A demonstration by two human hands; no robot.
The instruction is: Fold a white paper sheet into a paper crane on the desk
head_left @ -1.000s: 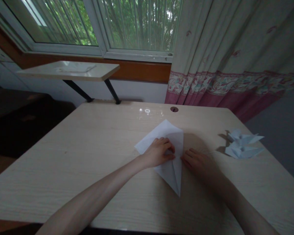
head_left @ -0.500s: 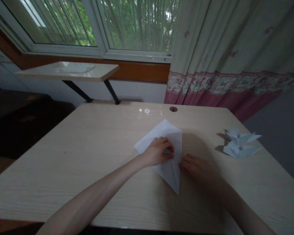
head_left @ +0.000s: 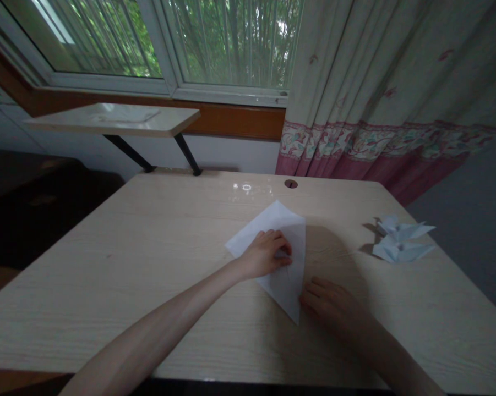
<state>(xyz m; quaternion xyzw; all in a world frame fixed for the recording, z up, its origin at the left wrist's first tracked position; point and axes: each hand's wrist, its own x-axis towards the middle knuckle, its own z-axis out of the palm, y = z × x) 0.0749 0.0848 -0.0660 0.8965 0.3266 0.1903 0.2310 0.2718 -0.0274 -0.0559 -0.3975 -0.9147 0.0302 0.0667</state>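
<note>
A white sheet of paper [head_left: 291,231] lies on the table, folded along its right side into a pointed shape, one tip toward me. My left hand [head_left: 266,254] rests on the middle of it, fingers curled and thumb bent, pressing the sheet down. At the lower right edge, close to the near tip, my right hand [head_left: 328,300] has its fingers drawn together against the fold. Its fingertips are in shadow and partly hidden.
Folded white paper shapes [head_left: 402,242] stand near the right edge of the light wooden table [head_left: 148,247]. A raised shelf [head_left: 140,124] on black legs is at the back left. Behind the table hang curtains [head_left: 355,110] beside a window.
My right hand has slid toward me along the sheet's right edge, from its middle to near the lower tip. The left hand stays on the paper.
</note>
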